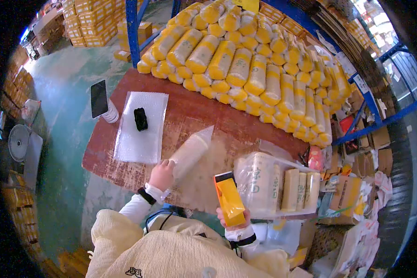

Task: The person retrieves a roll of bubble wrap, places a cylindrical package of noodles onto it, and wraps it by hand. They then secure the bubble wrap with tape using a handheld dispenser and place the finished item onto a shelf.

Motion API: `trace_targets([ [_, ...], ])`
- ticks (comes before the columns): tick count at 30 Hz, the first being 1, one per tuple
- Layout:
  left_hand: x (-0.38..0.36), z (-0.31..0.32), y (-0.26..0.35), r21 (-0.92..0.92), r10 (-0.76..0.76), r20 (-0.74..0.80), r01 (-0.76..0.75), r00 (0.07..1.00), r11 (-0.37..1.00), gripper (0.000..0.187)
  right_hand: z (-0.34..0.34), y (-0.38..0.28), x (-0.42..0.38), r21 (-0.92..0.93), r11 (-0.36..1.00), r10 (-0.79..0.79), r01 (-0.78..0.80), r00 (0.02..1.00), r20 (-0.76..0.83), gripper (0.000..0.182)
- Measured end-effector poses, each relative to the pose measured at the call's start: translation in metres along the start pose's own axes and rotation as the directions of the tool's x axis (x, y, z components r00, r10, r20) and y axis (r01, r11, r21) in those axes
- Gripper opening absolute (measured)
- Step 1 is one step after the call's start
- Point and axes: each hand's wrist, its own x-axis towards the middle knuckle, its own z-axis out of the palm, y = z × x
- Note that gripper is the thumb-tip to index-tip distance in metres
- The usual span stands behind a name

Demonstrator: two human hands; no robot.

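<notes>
Left hand [161, 174] grips the lower end of a white bubble-wrap sleeve [190, 152], fingers closed around it. The sleeve lies diagonally on the surface [194, 111] near its front edge, open end pointing toward the far side. Right hand [235, 221] holds an orange-yellow box [230, 198] upright just off the front edge, fingers wrapped round its bottom; dark band at the box top, print on it too small to read.

Right of the box, at the front right corner: a clear plastic bag [259, 183] with large grey characters, probably Chinese, not legible. Cream packs [301, 189] stand in a row against it.

Left part of the surface: flat bubble-wrap sheet [141, 127] with a small black object [140, 119] on it. Just beside the sheet at the left edge, a phone [98, 98] leans on a white roll [110, 114], screen dark.

Far edge: big stack of yellow-and-white wrapped rolls [245, 60], labels blurred. Blue rack frame [132, 28] behind, cartons [90, 21] on the floor beyond.
</notes>
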Motion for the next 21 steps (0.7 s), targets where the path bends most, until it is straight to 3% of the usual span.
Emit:
trace_targets([
  [3,-0.005,0.007,0.015,0.012,-0.096,0.065,0.095,0.993,0.995,0.025,0.007,0.003,-0.001,0.046,0.999,-0.012,0.017,0.993,-0.115,0.060],
  [6,-0.004,0.011,0.016,-0.075,-0.213,0.300,0.246,0.930,0.966,0.033,-0.001,0.000,0.003,0.115,0.992,0.054,-0.052,0.999,-0.008,0.057],
  [9,0.008,-0.013,0.023,-0.164,-0.272,0.386,0.356,0.881,0.920,0.031,0.008,0.004,0.002,0.100,0.995,-0.011,0.017,0.998,-0.057,0.056],
  [12,0.003,0.010,-0.004,-0.299,-0.155,0.224,0.219,0.962,0.929,0.030,0.010,0.004,0.004,0.105,0.994,-0.006,0.007,1.000,-0.015,0.057],
  [15,0.003,0.011,0.003,-0.192,-0.216,0.303,0.281,0.928,0.940,0.028,0.007,0.012,0.009,0.138,0.979,-0.143,0.152,0.987,-0.075,0.055],
  [18,-0.005,0.032,-0.006,-0.247,-0.115,0.166,0.154,0.979,0.957,0.029,0.006,0.009,0.032,0.057,0.941,-0.326,0.334,0.939,-0.107,0.051],
  [21,0.006,0.021,-0.022,-0.223,-0.148,0.308,0.223,0.940,0.949,0.029,0.011,-0.005,0.051,0.007,0.930,-0.354,0.368,0.898,-0.262,0.045],
])
